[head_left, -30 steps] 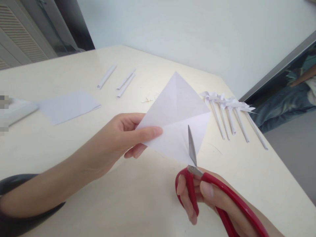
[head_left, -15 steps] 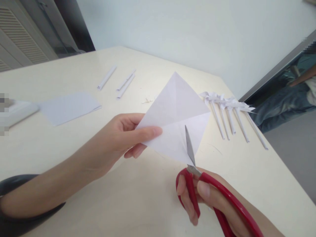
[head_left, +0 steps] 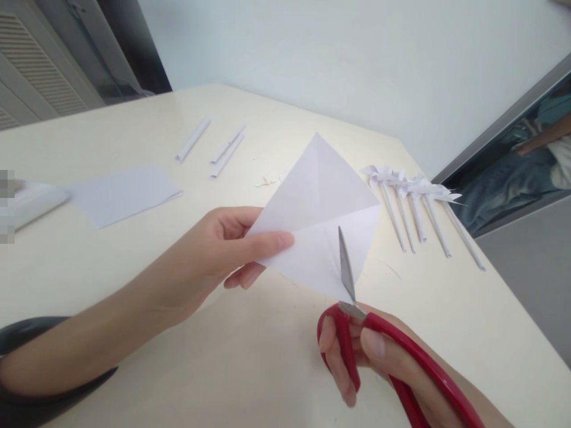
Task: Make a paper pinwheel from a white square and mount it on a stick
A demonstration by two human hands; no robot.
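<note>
Cream-coloured tabletop [head_left: 200, 374] before a plain white wall [head_left: 312, 53].
From the head camera, the left hand [head_left: 223, 244] clamps thumb and fingers on the left corner of a creased white paper square [head_left: 303, 196] above the tabletop; the right hand [head_left: 388, 351] has fingers wrapped round red-handled metal scissors [head_left: 347, 267], blades astride the near corner. White paper pinwheels [head_left: 413, 186] lie rightward.

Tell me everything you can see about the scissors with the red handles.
The metal scissors with glossy red handles are open, the handles spread apart. The handles look like plastic; one runs off the picture's bottom edge. The bare right hand holds them, fingers through the left-hand loop. One pointed, silvery blade lies over the lower corner of the creased white paper sheet, tip angled away from the person; the other is mostly hidden, apparently behind it.
</note>
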